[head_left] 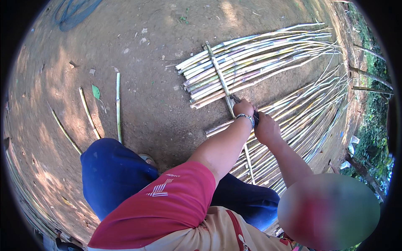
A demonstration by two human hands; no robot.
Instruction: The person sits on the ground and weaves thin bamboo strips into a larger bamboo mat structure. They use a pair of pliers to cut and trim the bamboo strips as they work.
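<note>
Both hands are closed round a dark hand tool [256, 117] that looks like pliers. My left hand [243, 108], with a bracelet at the wrist, is toward its front end. My right hand [268, 129] grips farther back, close beside the left. The tool's front end meets a thin cross stick [220, 76]; its jaws are too small to make out. This stick lies across a row of bamboo poles [259, 54] and runs on over a second, nearer group of poles [301, 121]. A thin wire or cord curves over the far row.
Three loose sticks lie on the dirt to the left, one a straight pole [118, 106]. Near them is a green leaf [96, 92]. A bluish net or cord heap [75, 14] lies at the far left. My bent knees in blue trousers [113, 175] are close to the poles; greenery borders the right.
</note>
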